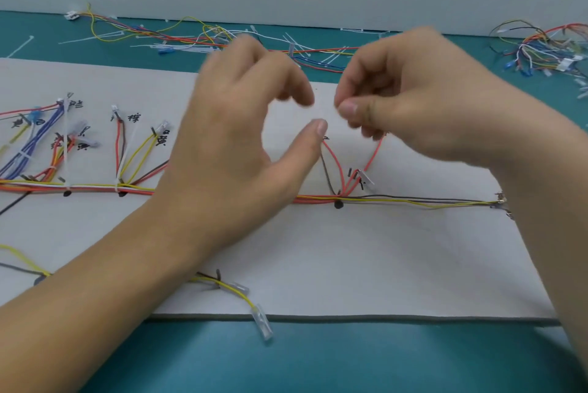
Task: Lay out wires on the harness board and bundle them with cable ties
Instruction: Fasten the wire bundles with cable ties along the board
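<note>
"Wires, where exactly?"

"Along the harness board, which lies on the teal worktop. The trunk runs across the board, and white cable ties are already round its left part."

"Any writing?"

"Black hand-drawn characters beside the left branch ends, probably colour names, but too blurred to read for certain. No brand shows."

"And the hands?"

"The left hand hovers over the trunk, its fingers curved and apart from the thumb, holding nothing. The right hand has thumb and forefinger pinched together. The red wire rises from the pegs into that pinch, as far as I can judge."

"What might go wrong?"

"The left forearm crosses the untied middle of the trunk, so a careless shift could drag strands out of line. The red wire looks springy, and a loosened pinch would probably let it flick off its pegs. Further right the trunk is only a few thin untied strands, easily pulled askew if the red one is tugged hard."
</note>
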{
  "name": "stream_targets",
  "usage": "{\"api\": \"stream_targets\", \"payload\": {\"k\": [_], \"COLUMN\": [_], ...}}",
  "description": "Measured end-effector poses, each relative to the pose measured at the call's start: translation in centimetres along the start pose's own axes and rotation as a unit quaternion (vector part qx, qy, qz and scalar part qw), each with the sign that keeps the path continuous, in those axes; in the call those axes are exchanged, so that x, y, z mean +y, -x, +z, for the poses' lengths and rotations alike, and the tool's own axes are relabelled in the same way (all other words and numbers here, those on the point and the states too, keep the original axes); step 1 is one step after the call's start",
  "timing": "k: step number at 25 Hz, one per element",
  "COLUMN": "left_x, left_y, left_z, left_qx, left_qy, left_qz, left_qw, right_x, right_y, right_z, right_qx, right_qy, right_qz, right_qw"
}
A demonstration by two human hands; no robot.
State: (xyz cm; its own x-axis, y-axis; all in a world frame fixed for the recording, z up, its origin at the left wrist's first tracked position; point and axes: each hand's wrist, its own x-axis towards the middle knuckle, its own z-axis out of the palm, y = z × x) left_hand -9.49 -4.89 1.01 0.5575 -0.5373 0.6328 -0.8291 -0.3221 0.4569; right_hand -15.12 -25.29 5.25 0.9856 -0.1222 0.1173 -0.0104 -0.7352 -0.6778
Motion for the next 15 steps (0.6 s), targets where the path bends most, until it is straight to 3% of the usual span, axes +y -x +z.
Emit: {"api": "stream_targets", "payload": {"k": [3, 5, 9, 15], "left_x": [0.2, 0.5, 0.5, 0.7], "left_y": [0.0, 0.3, 0.2, 0.6], "left_z": [-0.7, -0.8, -1.3, -1.6], "left_qx": [-0.032, -0.078, -0.093, -0.095], "left_qy": [-0.019, -0.006, 0.029, 0.091], "left_qz": [0.013, 0.032, 0.012, -0.029], "left_qw": [0.999, 0.996, 0.995, 0.991], "right_x": [-1.2, -0.7, -0.6, -0.3], "right_y": [2.3, 2.8, 3.3, 3.3], "right_z": [0.5, 0.8, 1.1, 1.1], "right_qx": [-0.068, -0.034, 0.003, -0.055], "right_qy": [-0.086, -0.137, -0.254, -0.407], "right_qz": [-0.029, -0.017, 0.002, 0.055], "right_qw": [0.994, 0.99, 0.967, 0.91]}}
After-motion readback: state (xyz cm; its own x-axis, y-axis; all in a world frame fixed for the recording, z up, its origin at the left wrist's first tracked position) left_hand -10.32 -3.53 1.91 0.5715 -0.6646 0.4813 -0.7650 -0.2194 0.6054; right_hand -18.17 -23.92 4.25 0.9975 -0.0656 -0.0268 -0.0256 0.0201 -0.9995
